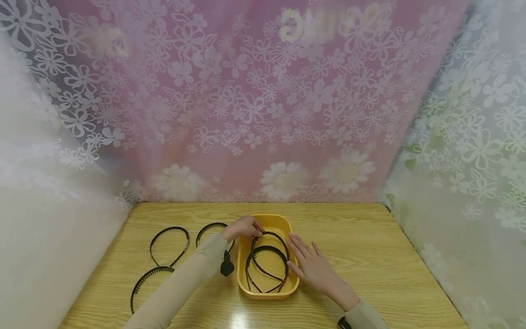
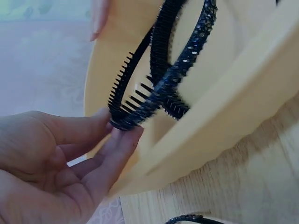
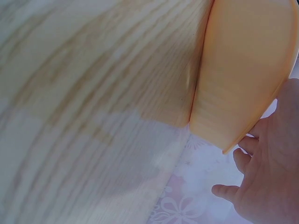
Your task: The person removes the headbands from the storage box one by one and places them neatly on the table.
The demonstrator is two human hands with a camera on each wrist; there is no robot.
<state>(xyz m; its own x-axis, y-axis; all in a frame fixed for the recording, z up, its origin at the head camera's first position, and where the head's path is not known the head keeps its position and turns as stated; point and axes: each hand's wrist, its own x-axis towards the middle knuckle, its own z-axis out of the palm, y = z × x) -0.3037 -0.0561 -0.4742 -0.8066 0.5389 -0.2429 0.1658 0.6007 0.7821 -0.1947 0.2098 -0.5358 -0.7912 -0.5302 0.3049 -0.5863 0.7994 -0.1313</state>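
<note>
- Yellow plastic tray (image 1: 268, 296) sits at six o'clock in my head view, on a wood-grain table (image 1: 361, 246).
- At the tray's eleven o'clock I see the left hand (image 1: 243, 227), thumb and fingers pinching a black toothed headband (image 2: 189, 56) by its curved top.
- That headband is within the tray, overlapping a second headband (image 1: 269, 248) towards six o'clock.
- At three o'clock I have the right hand (image 1: 316, 269) flat, fingers extended, fingertips at the tray's rim.
- Outside the tray, more dark headbands lie at eight (image 1: 144, 278), nine (image 1: 170, 228) and ten o'clock (image 1: 212, 224), the last partly behind the left sleeve (image 1: 186, 278).
</note>
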